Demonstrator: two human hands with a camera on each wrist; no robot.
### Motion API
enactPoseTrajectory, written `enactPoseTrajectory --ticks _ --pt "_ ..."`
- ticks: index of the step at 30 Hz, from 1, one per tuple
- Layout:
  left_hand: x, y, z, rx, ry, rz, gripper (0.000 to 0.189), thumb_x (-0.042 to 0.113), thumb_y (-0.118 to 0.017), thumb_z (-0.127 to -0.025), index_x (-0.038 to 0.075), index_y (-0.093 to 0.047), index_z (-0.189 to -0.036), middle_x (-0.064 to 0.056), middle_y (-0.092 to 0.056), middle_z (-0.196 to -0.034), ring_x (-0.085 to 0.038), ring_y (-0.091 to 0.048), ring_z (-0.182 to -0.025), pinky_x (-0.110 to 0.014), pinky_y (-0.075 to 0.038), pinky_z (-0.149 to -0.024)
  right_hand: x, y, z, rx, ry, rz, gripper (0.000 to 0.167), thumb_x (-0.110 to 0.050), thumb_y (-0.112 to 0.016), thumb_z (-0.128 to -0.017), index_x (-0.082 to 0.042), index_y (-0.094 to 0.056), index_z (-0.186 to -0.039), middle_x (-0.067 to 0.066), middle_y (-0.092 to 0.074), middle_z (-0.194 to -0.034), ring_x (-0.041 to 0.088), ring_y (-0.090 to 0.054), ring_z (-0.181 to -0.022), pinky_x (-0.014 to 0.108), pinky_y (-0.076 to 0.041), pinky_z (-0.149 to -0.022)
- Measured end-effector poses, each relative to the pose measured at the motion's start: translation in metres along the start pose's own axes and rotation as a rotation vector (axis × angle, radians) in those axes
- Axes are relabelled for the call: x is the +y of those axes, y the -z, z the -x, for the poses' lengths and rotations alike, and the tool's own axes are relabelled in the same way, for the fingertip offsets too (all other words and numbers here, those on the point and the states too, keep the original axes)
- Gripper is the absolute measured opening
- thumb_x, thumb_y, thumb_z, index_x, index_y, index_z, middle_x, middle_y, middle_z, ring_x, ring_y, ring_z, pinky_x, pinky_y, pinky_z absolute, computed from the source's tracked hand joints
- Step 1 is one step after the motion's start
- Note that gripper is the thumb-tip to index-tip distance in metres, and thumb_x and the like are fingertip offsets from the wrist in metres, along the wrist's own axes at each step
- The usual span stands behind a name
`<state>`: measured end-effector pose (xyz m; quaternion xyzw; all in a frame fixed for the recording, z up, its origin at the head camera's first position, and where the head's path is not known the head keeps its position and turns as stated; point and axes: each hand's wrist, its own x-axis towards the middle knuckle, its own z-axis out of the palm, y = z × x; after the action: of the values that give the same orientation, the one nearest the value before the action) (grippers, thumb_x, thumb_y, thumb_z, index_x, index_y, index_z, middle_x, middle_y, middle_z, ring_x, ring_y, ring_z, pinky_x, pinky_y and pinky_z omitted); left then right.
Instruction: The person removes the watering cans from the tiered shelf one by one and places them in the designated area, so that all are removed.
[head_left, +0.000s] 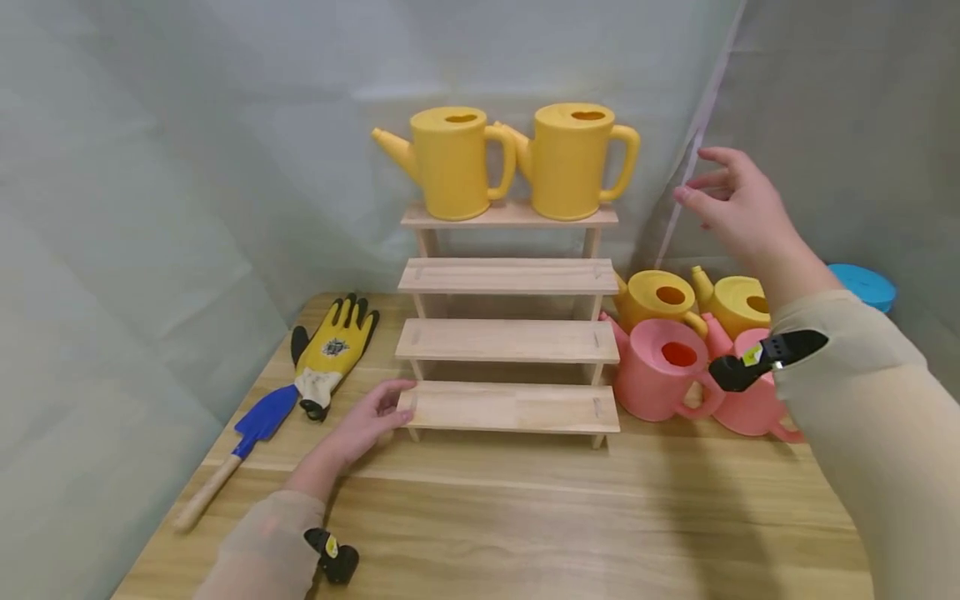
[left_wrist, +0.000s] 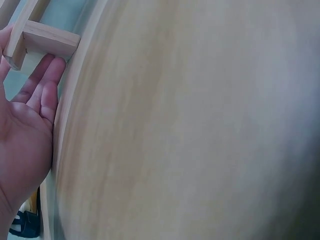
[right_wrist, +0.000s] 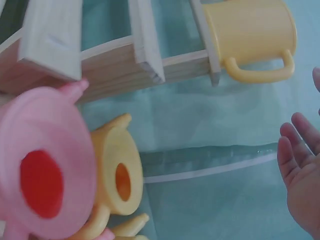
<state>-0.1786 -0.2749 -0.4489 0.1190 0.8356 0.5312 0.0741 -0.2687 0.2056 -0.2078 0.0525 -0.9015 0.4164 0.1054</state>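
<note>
A four-step wooden shelf stand (head_left: 510,406) stands on the table. My left hand (head_left: 371,421) holds the left end of its lowest step. In the left wrist view, the thumb of the left hand (left_wrist: 25,130) is at the board and the fingers reach beside the support. Two yellow watering cans, a left one (head_left: 452,171) and a right one (head_left: 568,171), sit upright on the top step, spouts pointing left. My right hand (head_left: 738,204) is raised to the right of them, apart from the right can's handle, its fingers loosely bent around nothing.
Right of the stand are two pink watering cans (head_left: 652,379), with two yellow ones (head_left: 648,298) behind them. A blue round object (head_left: 862,285) is partly hidden by the right arm. On the left lie a yellow-black glove (head_left: 333,350) and a blue trowel (head_left: 264,415). Pale cloth hangs behind.
</note>
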Motion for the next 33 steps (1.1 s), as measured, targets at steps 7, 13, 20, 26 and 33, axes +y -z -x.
enactPoseTrajectory --ticks 7,13,20,26,33 --pt "0.000 -0.001 -0.003 0.016 0.008 0.006 0.052 0.026 -0.063 -0.090 0.009 -0.044 -0.135 -0.019 -0.037 -0.143 -0.036 -0.033 -0.129 -0.052 -0.026 -0.104 -0.015 -0.004 -0.019 0.011 -0.033 -0.006 0.071 -0.052 -0.054 -0.089 -0.036 -0.018 -0.148 0.007 -0.038 -0.146 0.028 -0.037 -0.130 0.049 -0.032 -0.104" --pt "-0.001 -0.003 -0.004 0.012 0.003 0.022 0.052 0.022 -0.063 -0.090 0.007 -0.043 -0.136 -0.019 -0.039 -0.141 -0.035 -0.035 -0.128 -0.050 -0.026 -0.104 -0.031 -0.012 -0.035 0.011 -0.018 -0.012 0.070 -0.049 -0.055 -0.090 -0.033 -0.020 -0.149 0.007 -0.037 -0.146 0.026 -0.037 -0.130 0.045 -0.033 -0.105" --pt "0.004 -0.005 -0.006 0.019 0.019 0.024 0.051 0.020 -0.063 -0.090 0.007 -0.044 -0.136 -0.020 -0.045 -0.135 -0.033 -0.041 -0.120 -0.045 -0.032 -0.100 -0.035 -0.019 -0.047 0.013 -0.048 -0.070 0.067 -0.042 -0.058 -0.091 -0.036 -0.023 -0.148 0.004 -0.036 -0.147 0.023 -0.037 -0.131 0.042 -0.033 -0.105" --pt "0.000 -0.004 -0.005 0.031 0.034 0.019 0.052 0.023 -0.065 -0.089 0.010 -0.045 -0.135 -0.018 -0.047 -0.134 -0.031 -0.042 -0.119 -0.045 -0.031 -0.100 -0.039 -0.026 -0.054 0.008 -0.022 -0.045 0.069 -0.040 -0.058 -0.090 -0.030 -0.023 -0.149 0.007 -0.035 -0.148 0.024 -0.037 -0.130 0.042 -0.034 -0.104" --pt "0.001 -0.005 -0.002 0.035 0.042 0.004 0.052 0.023 -0.064 -0.089 0.010 -0.045 -0.136 -0.018 -0.046 -0.134 -0.031 -0.041 -0.120 -0.044 -0.031 -0.100 -0.041 -0.031 -0.056 -0.069 -0.026 -0.033 0.073 -0.041 -0.058 -0.090 -0.035 -0.016 -0.149 0.005 -0.030 -0.151 0.023 -0.034 -0.133 0.041 -0.032 -0.106"
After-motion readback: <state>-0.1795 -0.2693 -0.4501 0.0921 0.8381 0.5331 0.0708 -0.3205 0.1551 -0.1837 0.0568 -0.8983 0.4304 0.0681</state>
